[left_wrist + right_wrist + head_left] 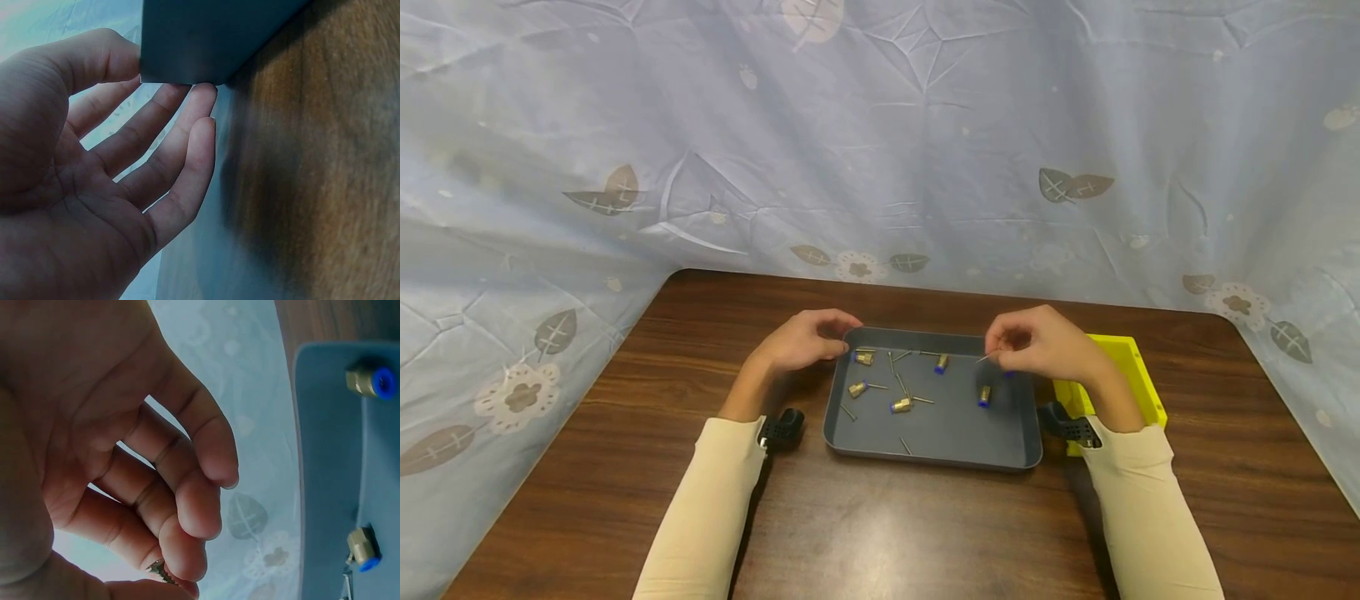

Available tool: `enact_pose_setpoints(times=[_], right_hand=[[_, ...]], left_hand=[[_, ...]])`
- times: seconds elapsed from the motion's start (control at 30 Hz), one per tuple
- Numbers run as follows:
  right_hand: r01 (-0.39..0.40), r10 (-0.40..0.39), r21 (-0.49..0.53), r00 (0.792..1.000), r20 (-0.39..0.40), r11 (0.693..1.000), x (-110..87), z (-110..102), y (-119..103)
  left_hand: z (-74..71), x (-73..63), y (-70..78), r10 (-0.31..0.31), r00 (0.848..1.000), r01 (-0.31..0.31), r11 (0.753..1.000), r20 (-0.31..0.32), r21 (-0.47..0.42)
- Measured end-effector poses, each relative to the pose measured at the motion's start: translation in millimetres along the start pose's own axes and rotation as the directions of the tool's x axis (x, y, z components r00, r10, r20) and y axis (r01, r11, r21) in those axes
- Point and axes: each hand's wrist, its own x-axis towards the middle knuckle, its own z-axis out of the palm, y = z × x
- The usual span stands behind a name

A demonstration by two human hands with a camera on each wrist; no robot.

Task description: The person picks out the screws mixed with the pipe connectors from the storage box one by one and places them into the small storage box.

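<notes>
My left hand [801,340] holds the back left corner of a grey tray [932,461], thumb and fingers against its outer walls in the left wrist view. Above the tray's right side, my right hand [1047,343] pinches a small screw [161,571] between thumb and fingertip. Several brass push-in fittings with blue collars lie scattered in the tray, among them one fitting [901,405] near the middle and another [984,396] to the right. Loose screws lie between them, such as a screw [847,412] at the left and a screw [906,446] near the front.
A yellow plastic basket [1138,379] stands right of the tray, partly hidden by my right forearm. Brown wood-grain tabletop [880,533] lies beneath everything. A patterned pale curtain [880,167] hangs behind the table and along its sides.
</notes>
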Motion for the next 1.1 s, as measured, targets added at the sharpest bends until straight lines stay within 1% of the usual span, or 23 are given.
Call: enact_pose_setpoints(times=[0.23, 0.33, 0.57, 0.73, 0.9, 1.1], right_hand=[[-0.056, 0.057, 0.027, 0.998, -0.035, 0.998, -13.3, -14, -1], [-0.078, 0.079, 0.019, 0.995, -0.055, 0.997, -19.4, -21, 0], [-0.113, 0.112, 0.000, 0.985, -0.128, 0.994, -39.1, -38, 5], [-0.126, 0.121, -0.012, 0.975, -0.188, 0.992, -52.2, -48, 12], [-0.184, 0.184, 0.025, 0.958, -0.218, 0.983, -63.0, -56, 19], [-0.242, 0.238, 0.014, 0.941, -0.238, 0.970, -75.8, -62, 27]], left_hand=[[1.3, 1.3, -1.3, -0.002, 1.000, 0.002, 1.000, 0.000, -0.019], [1.4, 1.3, -1.2, -0.005, 1.000, 0.005, 1.000, -0.003, -0.022], [0.2, 0.8, 1.0, 0.003, 1.000, -0.003, 0.999, 0.001, -0.033], [-0.4, 0.8, 1.4, 0.000, 1.000, 0.000, 1.000, 0.005, -0.027], [-0.5, 0.6, 1.6, -0.007, 1.000, 0.007, 1.000, 0.001, -0.022], [0.5, 0.5, 2.1, -0.011, 1.000, 0.011, 1.000, -0.001, -0.015]])
